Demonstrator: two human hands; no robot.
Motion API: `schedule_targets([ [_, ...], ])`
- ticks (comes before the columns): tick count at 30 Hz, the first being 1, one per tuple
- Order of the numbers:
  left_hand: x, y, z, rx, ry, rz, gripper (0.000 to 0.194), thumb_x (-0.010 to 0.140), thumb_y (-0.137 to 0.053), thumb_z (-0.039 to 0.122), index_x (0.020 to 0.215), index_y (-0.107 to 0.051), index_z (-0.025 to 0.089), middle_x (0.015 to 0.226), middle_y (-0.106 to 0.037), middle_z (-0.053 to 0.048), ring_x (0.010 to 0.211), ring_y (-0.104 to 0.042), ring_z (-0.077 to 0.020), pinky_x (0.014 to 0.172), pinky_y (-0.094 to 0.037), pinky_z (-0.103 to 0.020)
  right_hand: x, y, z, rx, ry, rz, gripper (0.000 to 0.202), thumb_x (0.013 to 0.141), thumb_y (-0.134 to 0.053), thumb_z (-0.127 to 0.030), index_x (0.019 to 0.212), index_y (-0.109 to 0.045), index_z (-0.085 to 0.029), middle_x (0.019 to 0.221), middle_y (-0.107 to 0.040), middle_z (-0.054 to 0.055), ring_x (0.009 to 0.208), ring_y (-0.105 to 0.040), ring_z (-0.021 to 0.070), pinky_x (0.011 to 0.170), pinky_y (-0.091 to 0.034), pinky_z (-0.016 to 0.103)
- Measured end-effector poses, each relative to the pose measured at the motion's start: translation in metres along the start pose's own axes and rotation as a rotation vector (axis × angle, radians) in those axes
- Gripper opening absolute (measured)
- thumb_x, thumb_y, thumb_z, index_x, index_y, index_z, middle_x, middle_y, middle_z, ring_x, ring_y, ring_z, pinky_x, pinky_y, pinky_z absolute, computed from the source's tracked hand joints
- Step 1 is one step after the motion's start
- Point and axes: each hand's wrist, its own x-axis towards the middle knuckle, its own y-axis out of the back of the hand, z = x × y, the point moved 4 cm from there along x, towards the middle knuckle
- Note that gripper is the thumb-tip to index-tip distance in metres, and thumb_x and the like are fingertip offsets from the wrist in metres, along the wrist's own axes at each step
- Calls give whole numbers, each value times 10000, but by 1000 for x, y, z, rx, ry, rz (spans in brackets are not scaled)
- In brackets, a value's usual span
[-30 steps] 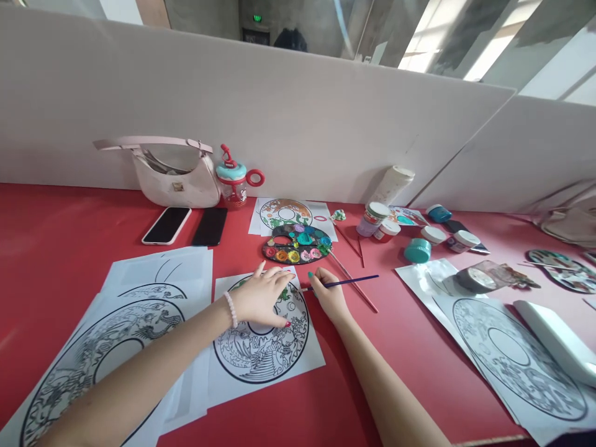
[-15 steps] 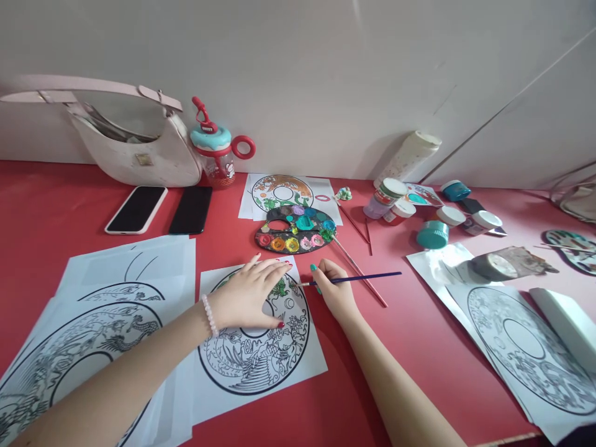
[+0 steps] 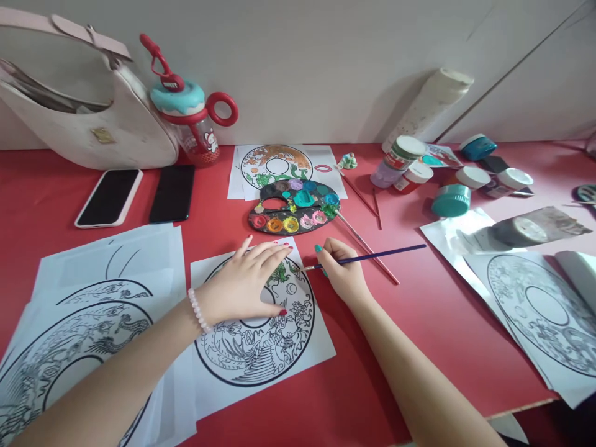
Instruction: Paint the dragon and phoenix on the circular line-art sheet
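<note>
My left hand [image 3: 244,282] lies flat, fingers spread, on the white paper sheet printed with a black circular line drawing [image 3: 261,323], pinning it to the red table [image 3: 410,335]. My right hand [image 3: 342,273] is closed in a pencil grip on the thin blue-handled paintbrush [image 3: 372,256]. The bristle end points left and sits at the upper right edge of the drawing, next to the small patch already painted green [image 3: 279,273].

Risks as I judge them:

1. Smearing. The fingertips of my left hand rest just beside the green patch. If that paint is wet, any slide of the hand would drag it across unpainted lines.
2. Sheet shift. The sheet overlaps the loose stack of white printed sheets [image 3: 93,310] on its left. A lighter press could let it creep under the brush.
3. Overrun. The outlines are fine and close together. A loaded or splayed tip would cross them.
4. Collision. The black oval palette with coloured paint wells [image 3: 293,208] lies near, just beyond my hands, with two red-handled brushes [image 3: 367,245] beside it. A careless reach could catch them.
</note>
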Motion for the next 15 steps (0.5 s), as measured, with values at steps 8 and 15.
schedule_targets([
  [8,1,-1,-1,2,0,-25,912,764,-490,693,1439,-166,172,1484,-299,-102,1332,-286,-294,1140,-50,-487,1,0,0,-6,0,9,350,791,-504,-286,536,-276,-213,496,-245,-70,474,-223,75,462,-198,243],
  [15,2,0,-3,-11,-8,-11,929,745,-503,702,1438,-174,176,1464,-318,-112,1306,-301,-329,1100,-187,-460,2,1,-1,3,-23,-8,363,786,-520,-317,543,-272,-213,497,-246,-65,480,-219,76,461,-192,245],
])
